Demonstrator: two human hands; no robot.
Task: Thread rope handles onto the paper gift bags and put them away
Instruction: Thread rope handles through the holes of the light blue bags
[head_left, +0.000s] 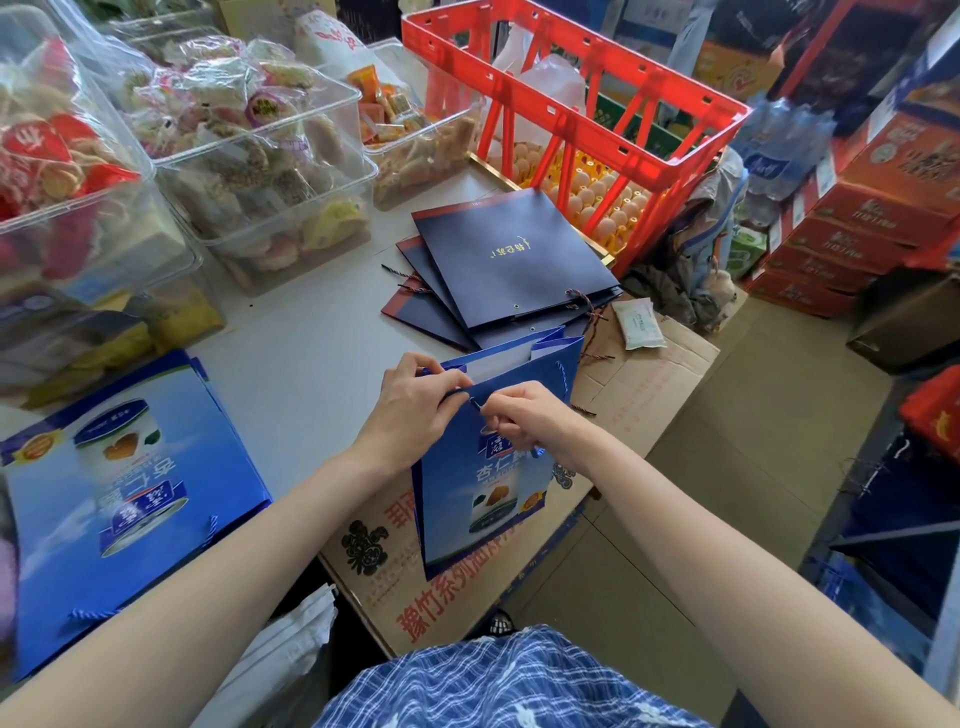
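Observation:
A blue printed paper gift bag (493, 488) stands open in front of me, its mouth facing away. My left hand (415, 410) pinches the bag's near top edge. My right hand (524, 421) pinches a blue rope handle (475, 402) at a hole in that edge; the rope's other end (536, 451) pokes out below the hand. A second blue rope (562, 376) hangs on the bag's right side. A stack of blue printed bags (130, 493) with rope handles lies flat at the left. Several dark navy bags (504, 265) with twisted cords lie fanned on the table beyond.
Clear plastic bins of wrapped snacks (249, 156) fill the table's left and back. A red crate (576, 119) stands over egg trays at the back right. Flattened cardboard (639, 395) lies under the bag. Red cartons (857, 218) are stacked on the right floor.

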